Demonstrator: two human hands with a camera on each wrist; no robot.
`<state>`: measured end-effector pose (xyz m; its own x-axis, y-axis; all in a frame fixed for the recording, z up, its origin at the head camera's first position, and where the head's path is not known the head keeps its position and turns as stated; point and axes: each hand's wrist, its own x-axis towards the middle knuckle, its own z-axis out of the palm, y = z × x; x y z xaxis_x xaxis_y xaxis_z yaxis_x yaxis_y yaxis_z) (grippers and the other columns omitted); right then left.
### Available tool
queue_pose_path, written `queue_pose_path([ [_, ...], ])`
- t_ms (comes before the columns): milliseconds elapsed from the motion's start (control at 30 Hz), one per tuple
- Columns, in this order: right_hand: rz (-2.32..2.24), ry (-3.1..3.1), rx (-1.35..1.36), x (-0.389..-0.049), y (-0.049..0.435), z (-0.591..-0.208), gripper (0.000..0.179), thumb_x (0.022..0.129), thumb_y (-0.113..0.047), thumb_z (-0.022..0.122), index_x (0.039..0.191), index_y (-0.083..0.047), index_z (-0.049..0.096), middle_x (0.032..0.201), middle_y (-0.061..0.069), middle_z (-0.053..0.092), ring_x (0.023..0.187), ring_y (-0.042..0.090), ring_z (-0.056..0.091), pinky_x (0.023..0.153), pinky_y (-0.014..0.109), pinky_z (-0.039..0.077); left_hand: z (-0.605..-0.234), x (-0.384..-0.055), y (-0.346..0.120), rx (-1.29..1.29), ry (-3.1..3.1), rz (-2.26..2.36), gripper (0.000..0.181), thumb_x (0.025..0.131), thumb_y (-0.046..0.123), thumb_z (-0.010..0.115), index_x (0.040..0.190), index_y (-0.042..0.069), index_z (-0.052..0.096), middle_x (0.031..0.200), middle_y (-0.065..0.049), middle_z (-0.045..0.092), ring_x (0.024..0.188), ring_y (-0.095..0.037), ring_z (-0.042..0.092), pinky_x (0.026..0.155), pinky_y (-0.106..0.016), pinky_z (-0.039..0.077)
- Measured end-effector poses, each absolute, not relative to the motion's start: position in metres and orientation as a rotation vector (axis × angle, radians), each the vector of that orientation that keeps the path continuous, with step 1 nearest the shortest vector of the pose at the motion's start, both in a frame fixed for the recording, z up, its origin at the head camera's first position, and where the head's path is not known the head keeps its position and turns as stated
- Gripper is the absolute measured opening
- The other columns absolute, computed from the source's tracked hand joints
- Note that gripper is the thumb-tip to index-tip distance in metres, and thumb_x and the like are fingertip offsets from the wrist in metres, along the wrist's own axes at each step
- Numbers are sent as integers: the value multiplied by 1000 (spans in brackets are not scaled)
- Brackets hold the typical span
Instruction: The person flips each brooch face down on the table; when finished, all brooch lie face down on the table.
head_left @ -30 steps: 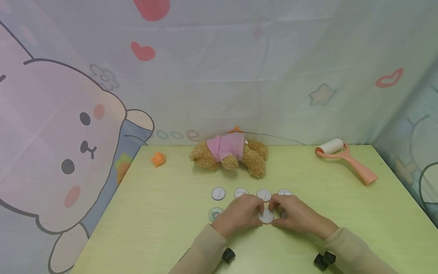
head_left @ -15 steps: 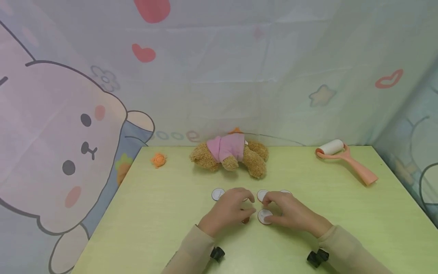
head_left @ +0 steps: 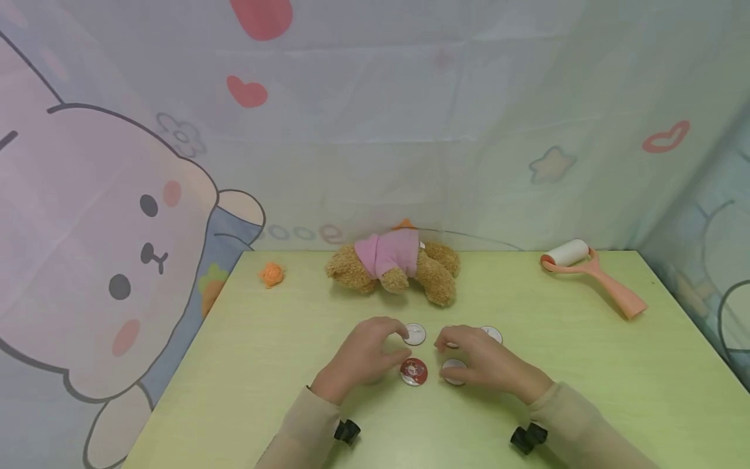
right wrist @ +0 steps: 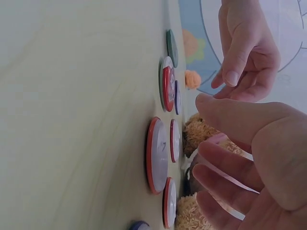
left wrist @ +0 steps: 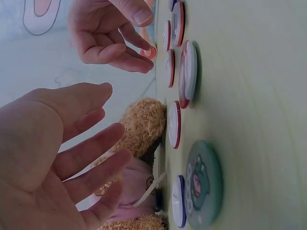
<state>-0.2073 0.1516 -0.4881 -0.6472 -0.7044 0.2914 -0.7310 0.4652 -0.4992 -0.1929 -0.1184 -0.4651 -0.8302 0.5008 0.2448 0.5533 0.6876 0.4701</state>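
Badge [head_left: 413, 372], red-faced and round, lies just right of the left hand [head_left: 364, 353] — the nearer, loosely spread, empty — and left of the right hand [head_left: 485, 362], likewise spread, empty.

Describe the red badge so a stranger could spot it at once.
Find the brown teddy bear lying along the far edge of the table. Below it in the head view are two rows of round badges; the red badge is in the nearer row, between a green badge and a pale badge. Its face is the only red one in view.
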Motion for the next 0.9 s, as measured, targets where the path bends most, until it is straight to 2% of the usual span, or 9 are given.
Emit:
queue_pose_path([
  [167,929,-2674,1305,-206,145,-490,29,85,-16,87,105,-12,67,102,-3,69,97,17,67,87,39,57,-470,-192,-124,-931,-2795,-828,21,92,20,80,111,11,76,114,-2,77,114,-22,70,103,-40,54],
  [433,822,-2661,1353,-206,135,-496,33,81,-19,90,105,-15,67,101,-8,67,94,9,58,87,35,54,-479,-188,-129,-1024,-2765,-720,33,85,22,89,113,11,76,110,-1,78,107,-20,71,99,-36,56],
  [667,738,-2698,1373,-207,129,-497,33,80,-22,91,103,-17,67,100,-9,68,94,9,59,87,36,53,-479,-188,-132,-1073,-2772,-674,42,78,20,94,115,10,76,109,-2,78,101,-20,71,95,-34,56],
  [900,700,-2749,1372,-206,123,-493,32,80,-25,91,99,-19,65,95,-10,65,88,7,55,81,31,52,-481,-189,-133,-1059,-2816,-609,45,76,23,95,116,12,76,111,0,77,101,-17,70,95,-33,56],
])
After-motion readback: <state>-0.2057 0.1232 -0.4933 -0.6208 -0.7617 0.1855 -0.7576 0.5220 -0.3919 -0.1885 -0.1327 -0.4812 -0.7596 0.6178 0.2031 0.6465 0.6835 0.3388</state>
